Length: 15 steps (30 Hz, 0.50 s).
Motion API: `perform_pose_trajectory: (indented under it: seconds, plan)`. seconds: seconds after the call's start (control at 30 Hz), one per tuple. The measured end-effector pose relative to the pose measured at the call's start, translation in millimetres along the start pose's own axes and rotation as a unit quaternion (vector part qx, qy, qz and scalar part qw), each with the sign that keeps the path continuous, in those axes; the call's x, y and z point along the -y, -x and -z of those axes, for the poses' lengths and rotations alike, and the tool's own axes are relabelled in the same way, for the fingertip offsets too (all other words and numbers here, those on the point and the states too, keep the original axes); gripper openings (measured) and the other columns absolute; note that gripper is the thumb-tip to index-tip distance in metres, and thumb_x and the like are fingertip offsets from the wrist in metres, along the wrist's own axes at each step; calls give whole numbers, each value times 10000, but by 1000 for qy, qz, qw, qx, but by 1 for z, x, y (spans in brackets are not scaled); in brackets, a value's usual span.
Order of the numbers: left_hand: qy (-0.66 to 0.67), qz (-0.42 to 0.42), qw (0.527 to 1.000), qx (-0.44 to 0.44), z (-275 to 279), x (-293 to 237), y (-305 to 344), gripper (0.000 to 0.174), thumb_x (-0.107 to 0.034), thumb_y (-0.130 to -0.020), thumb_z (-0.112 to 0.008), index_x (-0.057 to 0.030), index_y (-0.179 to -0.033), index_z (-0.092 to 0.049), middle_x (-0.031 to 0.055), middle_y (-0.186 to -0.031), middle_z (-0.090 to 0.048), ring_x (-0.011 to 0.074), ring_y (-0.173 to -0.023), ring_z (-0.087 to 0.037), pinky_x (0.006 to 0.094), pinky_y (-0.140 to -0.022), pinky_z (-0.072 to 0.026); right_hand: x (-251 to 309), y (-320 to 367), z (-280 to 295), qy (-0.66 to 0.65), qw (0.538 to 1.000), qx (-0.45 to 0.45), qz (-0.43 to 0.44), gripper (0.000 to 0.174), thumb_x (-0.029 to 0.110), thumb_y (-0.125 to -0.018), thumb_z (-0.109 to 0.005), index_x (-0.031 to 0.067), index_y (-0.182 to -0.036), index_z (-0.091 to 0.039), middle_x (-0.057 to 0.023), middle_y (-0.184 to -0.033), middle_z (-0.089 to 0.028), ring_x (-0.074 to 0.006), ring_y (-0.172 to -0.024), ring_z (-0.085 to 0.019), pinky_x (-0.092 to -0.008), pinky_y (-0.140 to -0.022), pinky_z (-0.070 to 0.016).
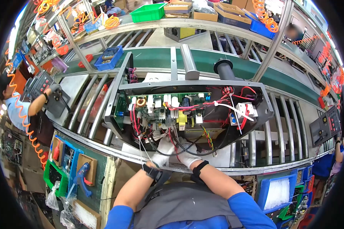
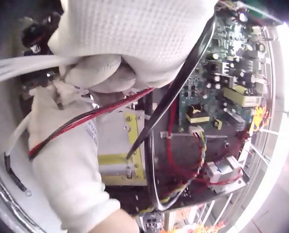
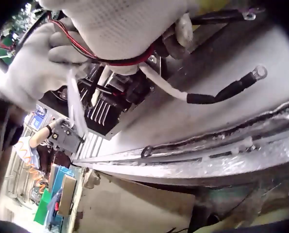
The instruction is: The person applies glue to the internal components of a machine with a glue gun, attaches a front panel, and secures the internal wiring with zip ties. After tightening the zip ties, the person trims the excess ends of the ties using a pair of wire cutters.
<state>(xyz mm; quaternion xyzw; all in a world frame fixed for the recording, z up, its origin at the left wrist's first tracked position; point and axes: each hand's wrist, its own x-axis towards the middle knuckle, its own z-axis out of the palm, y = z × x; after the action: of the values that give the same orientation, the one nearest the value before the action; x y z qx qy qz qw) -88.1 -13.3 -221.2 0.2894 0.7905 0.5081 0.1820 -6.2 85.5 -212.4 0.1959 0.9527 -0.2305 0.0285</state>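
Observation:
Both hands wear white gloves and work close together at the near side of an open metal chassis [image 1: 202,82], by the wiring below its green circuit board [image 1: 153,110]. My left hand [image 1: 163,150] has its fingers curled, and a white strip like a cable tie [image 3: 75,104] trails from them. Beside it, my right hand [image 1: 189,154] curls its fingers round a white cable [image 3: 166,89], which ends in a black sleeve and ring terminal [image 3: 260,73]. Thin red and black wires [image 2: 88,116] cross over the right hand. The grip points themselves are mostly hidden behind the fingers.
The chassis stands on a roller conveyor [image 1: 281,122]. A black cable [image 2: 149,141] loops past the hands. Below left are a blue-handled tool [image 1: 82,179] and a green bin [image 1: 53,179]; a blue bin [image 1: 277,192] stands at right. Another person [image 1: 17,101] works at left.

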Motion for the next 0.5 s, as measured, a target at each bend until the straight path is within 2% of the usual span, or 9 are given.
perform_pose_trajectory:
  seconds: [0.07,0.1,0.13,0.17,0.2,0.3,0.4,0.47,0.5]
  plan:
    - [19,0,1000,5,13,4,17,246,-204,-861,-542,15,-944,-616,234,-965,-633,401,-940,-589,448,-805,-472,-1,0,-2,19,1000,-18,-8,381,286,-837,-562,62,-1142,-524,-177,-984,-641,-347,-919,-642,-438,-740,-518]
    - [-159,-104,981,29,22,4,29,205,-155,-868,-530,20,-947,-604,203,-939,-627,371,-884,-594,425,-761,-479,-3,-1,-4,22,999,-9,26,366,288,-843,-554,62,-1130,-531,-178,-977,-643,-344,-902,-647,-440,-727,-520]
    - [-332,-201,920,53,27,6,41,166,-105,-876,-518,24,-950,-592,171,-912,-621,341,-827,-599,401,-718,-486,-3,-3,-6,23,998,1,60,353,290,-850,-545,62,-1119,-538,-178,-971,-646,-340,-885,-651,-441,-713,-521]
    - [-239,-192,952,-21,21,10,53,128,-81,-850,-512,3,-912,-585,179,-905,-590,349,-845,-579,418,-723,-480,1,-3,-1,0,998,20,58,454,456,-921,-424,48,-1097,-520,-200,-1000,-657,-365,-888,-656,-459,-757,-518]
    - [-215,-93,971,41,21,12,57,163,-90,-832,-509,-11,-952,-584,191,-964,-582,356,-887,-571,435,-748,-477,-4,-7,-10,12,997,33,73,484,456,-918,-421,54,-1172,-510,-208,-1062,-648,-363,-952,-642,-451,-791,-511]
    - [-188,-139,972,20,30,4,67,202,-162,-922,-465,-3,-936,-590,210,-869,-601,391,-846,-581,440,-743,-469,-26,-13,-20,-20,997,38,68,487,458,-906,-441,80,-1202,-524,-216,-1087,-636,-376,-1017,-607,-444,-822,-497]
    - [-213,-69,975,-4,52,11,97,176,-155,-954,-448,-23,-974,-564,140,-889,-557,297,-824,-578,396,-710,-478,-31,13,42,-158,981,38,104,369,394,-875,-556,52,-993,-625,-197,-927,-653,-389,-907,-619,-438,-782,-495]
    - [105,75,990,-49,67,57,114,180,-173,-954,-474,-26,-984,-573,89,-826,-574,205,-727,-559,344,-646,-468,-25,45,62,-160,982,-31,95,288,308,-872,-598,34,-956,-633,-177,-898,-651,-360,-886,-623,-424,-785,-490]
    - [-43,2,994,-96,75,77,119,191,-188,-953,-488,-25,-1004,-572,63,-791,-578,162,-671,-524,313,-607,-450,-28,65,53,-209,975,29,72,261,268,-874,-601,31,-978,-630,-173,-912,-655,-352,-895,-625,-423,-798,-488]
